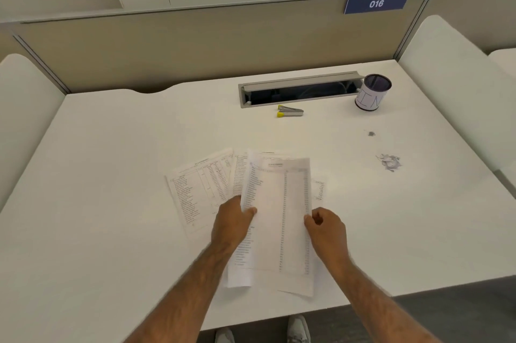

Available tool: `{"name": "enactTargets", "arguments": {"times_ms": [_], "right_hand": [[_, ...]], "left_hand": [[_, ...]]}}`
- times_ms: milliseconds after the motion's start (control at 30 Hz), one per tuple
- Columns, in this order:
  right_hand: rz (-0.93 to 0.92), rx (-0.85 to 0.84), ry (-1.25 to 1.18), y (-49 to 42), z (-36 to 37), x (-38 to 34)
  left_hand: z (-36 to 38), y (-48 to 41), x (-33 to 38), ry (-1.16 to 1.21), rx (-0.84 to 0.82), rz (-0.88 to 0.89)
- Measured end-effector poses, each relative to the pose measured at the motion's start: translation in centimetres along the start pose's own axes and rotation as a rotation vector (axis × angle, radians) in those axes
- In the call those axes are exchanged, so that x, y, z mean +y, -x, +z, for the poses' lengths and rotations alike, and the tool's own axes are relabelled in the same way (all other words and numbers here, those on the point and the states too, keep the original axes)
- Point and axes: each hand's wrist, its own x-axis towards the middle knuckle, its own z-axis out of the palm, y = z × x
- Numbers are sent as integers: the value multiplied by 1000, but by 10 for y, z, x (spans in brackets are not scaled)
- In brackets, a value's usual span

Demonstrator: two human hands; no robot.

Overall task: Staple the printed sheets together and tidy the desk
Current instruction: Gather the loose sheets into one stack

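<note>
One stapler [290, 111], one cup [372, 92], two scraps [389, 162], at least four printed sheets [276, 203].

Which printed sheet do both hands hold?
The topmost sheet, pinched at its side edges by the left hand and right hand; the other sheets lie fanned beneath it.

The top sheet [276, 217] lies between the fingers [250, 211] of left hand [231, 219] and right hand [326, 228]; loose sheets [195, 189] left of them, stapler [290, 111] beyond, crumpled scrap [389, 161] rightward.
</note>
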Motion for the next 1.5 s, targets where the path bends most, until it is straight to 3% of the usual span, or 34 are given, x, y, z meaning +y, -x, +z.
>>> {"name": "enactTargets", "arguments": {"times_ms": [100, 233, 367, 600, 667, 767, 867, 967, 1067, 1167, 1233, 1300, 1400, 1500], "right_hand": [[-83, 39, 204, -2, 8, 16], [-161, -82, 591, -2, 10, 33], [-184, -121, 672, -1, 14, 43], [-219, -165, 425, 1, 15, 31], [-112, -163, 58, 3, 14, 24], [158, -1, -508, 8, 6, 8], [301, 143, -861, 11, -3, -3], [404, 30, -897, 5, -7, -5], [380, -193, -672, 5, -5, -12], [293, -177, -519, 3, -8, -15], [236, -180, -527, -1, -19, -20], [178, -221, -596, -6, -36, -28], [58, -270, -701, -11, -62, -52], [-80, -287, -771, -12, -80, -81]], "left_hand": [[10, -5, -6, -86, -26, -6], [16, -8, -11, -140, -47, -7], [19, -8, -13, -163, -25, 10], [23, -7, -15, -171, -18, 0], [25, -6, -14, -151, -14, -1], [25, -6, -13, -120, -20, 9], [24, -7, -14, -115, -27, -1], [24, -8, -15, -114, -25, -4], [23, -11, -18, -86, -41, -9], [16, -10, -20, -78, -11, 18], [5, -11, -18, -28, 127, 86], [-14, -9, -3, 188, 187, 119], [-48, -5, 28, 681, -73, 46], [-72, 0, 54, 813, -143, 110]]}}
